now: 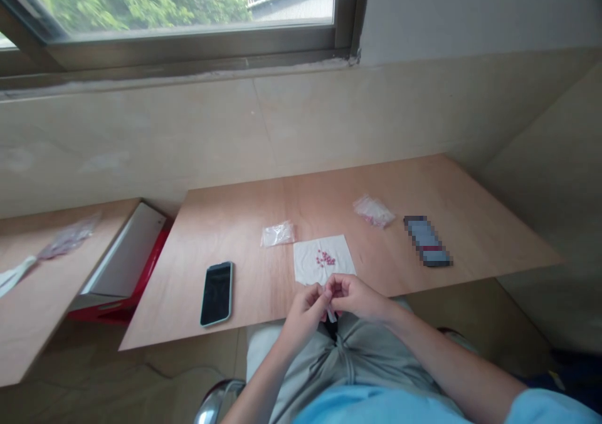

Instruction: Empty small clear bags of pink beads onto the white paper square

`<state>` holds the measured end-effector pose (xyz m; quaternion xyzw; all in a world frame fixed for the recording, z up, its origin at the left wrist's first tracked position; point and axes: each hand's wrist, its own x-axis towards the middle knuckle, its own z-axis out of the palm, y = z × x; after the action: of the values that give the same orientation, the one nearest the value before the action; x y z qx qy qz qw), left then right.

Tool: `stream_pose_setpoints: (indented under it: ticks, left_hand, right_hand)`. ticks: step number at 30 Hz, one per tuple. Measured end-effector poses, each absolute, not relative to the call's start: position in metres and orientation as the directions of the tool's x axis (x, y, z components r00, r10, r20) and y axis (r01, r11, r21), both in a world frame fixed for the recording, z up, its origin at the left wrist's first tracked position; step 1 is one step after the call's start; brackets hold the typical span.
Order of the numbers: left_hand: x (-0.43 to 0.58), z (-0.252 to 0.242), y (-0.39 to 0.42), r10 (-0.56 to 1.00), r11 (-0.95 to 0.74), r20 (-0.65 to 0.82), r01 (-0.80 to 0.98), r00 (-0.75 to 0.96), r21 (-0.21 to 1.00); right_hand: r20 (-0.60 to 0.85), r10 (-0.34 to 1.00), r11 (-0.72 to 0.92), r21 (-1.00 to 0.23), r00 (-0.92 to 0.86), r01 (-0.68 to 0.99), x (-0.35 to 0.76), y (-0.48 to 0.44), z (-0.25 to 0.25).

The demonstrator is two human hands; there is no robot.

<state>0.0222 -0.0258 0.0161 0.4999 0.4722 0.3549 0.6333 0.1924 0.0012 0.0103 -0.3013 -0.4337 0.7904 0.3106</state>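
My left hand [305,308] and my right hand [355,295] meet at the near edge of a wooden table [423,192], just above my lap. The fingertips of both are pinched together around something small and pale that I cannot make out. Right beyond them lies a white paper napkin [324,258] with a small cluster of pink beads [325,259] on it.
A black phone [217,293] lies to the left of the napkin. A clear plastic bag [278,233] sits behind it, another bag with pinkish contents [374,211] further right, and a blurred-out flat object [427,241] beyond. A red-and-white box [123,267] stands in the gap to a second tabletop on the left.
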Motion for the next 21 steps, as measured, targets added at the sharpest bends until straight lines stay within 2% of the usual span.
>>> stream_pose_setpoints:
  ticks: [9,16,21]
  left_hand:
    - [0.0174,0.0244,-0.0263,0.922,0.229,-0.217,-0.001,0.321,0.973]
    - [0.02,0.0229,-0.028,0.914,0.242,-0.219,-0.026,0.342,0.97]
    - [0.0218,0.0233,-0.0302,0.911,0.219,-0.229,0.067,0.343,0.973]
  right_hand:
    - [-0.139,0.714,-0.422,-0.867,-0.686,-0.264,0.1989,0.0063,0.009]
    - [-0.163,0.768,-0.408,-0.87,-0.619,-0.277,0.2,0.0031,0.0089]
    - [-0.174,0.812,-0.349,-0.91,-0.556,-0.224,0.2004,0.0013,0.0104]
